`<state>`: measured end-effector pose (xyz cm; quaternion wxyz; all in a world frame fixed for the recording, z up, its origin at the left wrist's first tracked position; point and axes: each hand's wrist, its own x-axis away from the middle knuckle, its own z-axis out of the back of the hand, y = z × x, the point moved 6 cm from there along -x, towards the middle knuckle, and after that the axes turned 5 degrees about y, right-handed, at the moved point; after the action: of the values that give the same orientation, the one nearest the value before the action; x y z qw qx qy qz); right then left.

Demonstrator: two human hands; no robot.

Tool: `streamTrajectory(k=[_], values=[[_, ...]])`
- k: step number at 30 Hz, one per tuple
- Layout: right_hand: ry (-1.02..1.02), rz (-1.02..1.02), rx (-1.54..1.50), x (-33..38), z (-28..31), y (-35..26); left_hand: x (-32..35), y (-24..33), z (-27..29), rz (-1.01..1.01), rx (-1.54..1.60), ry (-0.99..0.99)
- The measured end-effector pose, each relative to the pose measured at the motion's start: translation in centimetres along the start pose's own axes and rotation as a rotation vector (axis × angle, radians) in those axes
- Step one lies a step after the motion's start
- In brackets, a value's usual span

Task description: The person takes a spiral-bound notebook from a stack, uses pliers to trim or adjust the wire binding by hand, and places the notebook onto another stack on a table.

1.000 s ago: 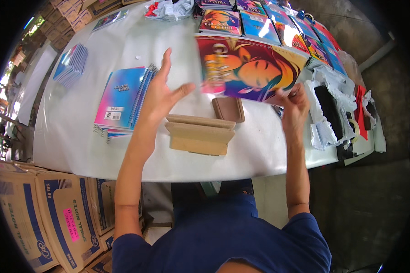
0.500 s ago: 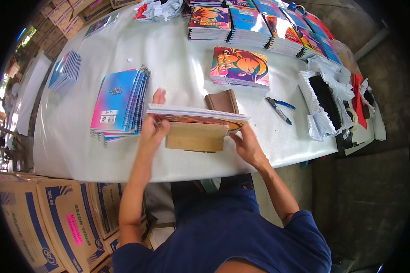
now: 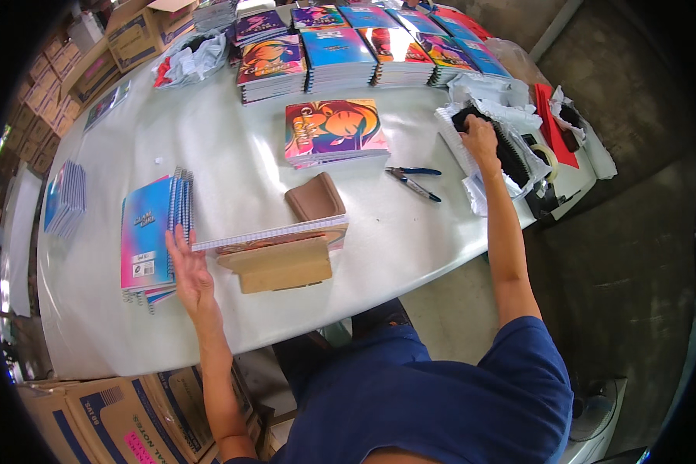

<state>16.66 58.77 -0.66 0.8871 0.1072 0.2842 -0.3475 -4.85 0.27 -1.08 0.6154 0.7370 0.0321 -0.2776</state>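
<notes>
A notebook's stack of pages with a punched edge [image 3: 278, 232] stands upright along a folded cardboard stand [image 3: 286, 267] near the table's front edge. At its left end is my left hand [image 3: 192, 274], fingers spread and gripping nothing; whether it touches the pages I cannot tell. My right hand [image 3: 481, 139] reaches down into a bundle of black binding coils [image 3: 510, 158] wrapped in white paper [image 3: 460, 158]. Its fingers are curled at the coils, and what lies between them is hidden. Just behind the standing pages rests a brown curved block [image 3: 315, 197].
Spiral notebooks [image 3: 148, 224] lie stacked beside my left hand. Farther off sit a notebook pile [image 3: 336, 130] and rows of bound notebooks [image 3: 340, 58]. Blue-handled pliers [image 3: 414, 182] and a tape roll [image 3: 547, 158] lie at right. Cartons [image 3: 124, 421] stand below the table's left side.
My right hand has left the pages' right end and moved far right to the black coils. My left hand's fingers have opened at the left end. The view has shifted right.
</notes>
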Motion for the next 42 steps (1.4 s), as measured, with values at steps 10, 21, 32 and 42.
streamTrajectory(k=[10,21,32,42], values=[[0.185,0.118,0.051,-1.8,5.0,-3.1,-1.2,5.1,1.6,-0.132,-0.228,0.108],[-0.404,0.235,-1.159,9.2,17.3,-25.2,-0.3,8.9,-15.6,-0.56,-1.043,-0.517],[-0.532,0.201,-1.256,10.4,16.5,-25.5,-0.3,7.4,-15.9,-0.454,-1.033,-0.594],[-0.391,0.457,-1.124,10.5,18.3,-26.6,0.0,7.6,-15.9,-0.444,-1.012,-0.59]])
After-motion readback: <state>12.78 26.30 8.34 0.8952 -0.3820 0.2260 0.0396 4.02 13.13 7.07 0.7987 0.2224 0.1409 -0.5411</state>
